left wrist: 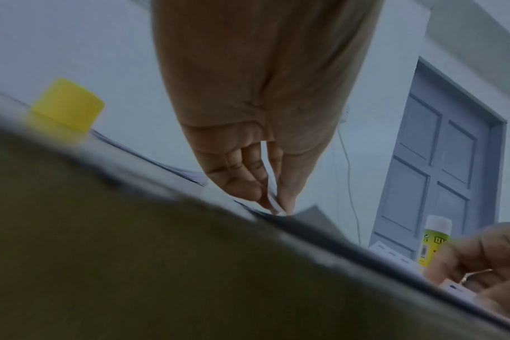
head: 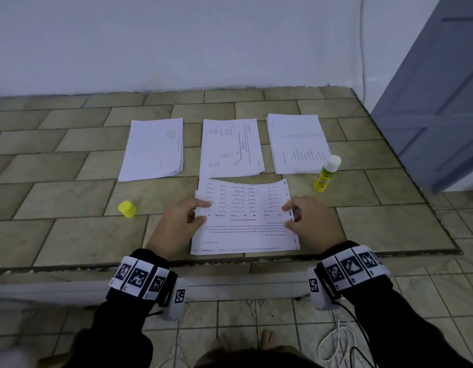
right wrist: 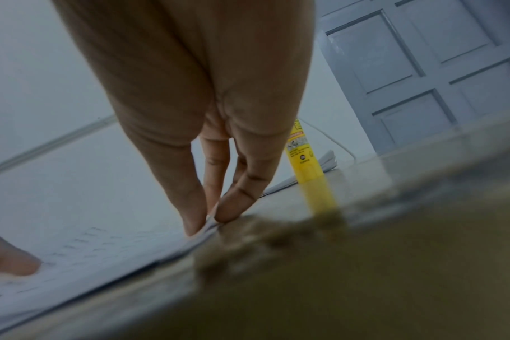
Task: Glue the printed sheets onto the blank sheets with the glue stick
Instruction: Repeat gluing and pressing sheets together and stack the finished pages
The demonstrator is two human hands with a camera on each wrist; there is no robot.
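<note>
Count: three stacks of paper beyond your hands, one printed sheet between them, one glue stick, one loose cap.

Your left hand point(head: 178, 221) pinches the left edge of the printed sheet point(head: 244, 221); the left wrist view shows the paper edge caught between thumb and fingertips point(left wrist: 267, 202). Your right hand point(head: 308, 220) pinches the right edge of the same sheet, thumb and fingers point(right wrist: 233, 204) closed on it in the right wrist view. The far end of the sheet curls upward; its near end lies flat, on top of more paper near the front edge of the table point(head: 70, 235). You cannot tell from the pictures whether the paper beneath is blank.

The left stack point(head: 153, 148) lies beyond your left hand, mostly white with a little print. The middle stack point(head: 231, 147) lies straight beyond the held sheet, just past its curled end, printed on top. The right stack point(head: 296, 143) lies beyond your right hand, faintly printed.

The glue stick point(head: 325, 173) stands upright, its white top showing, beyond and outside your right hand, just beside the near right corner of the right stack. The yellow cap point(head: 127, 209) lies on the table to the outside of your left hand, apart from everything else.

No containers in view.
</note>
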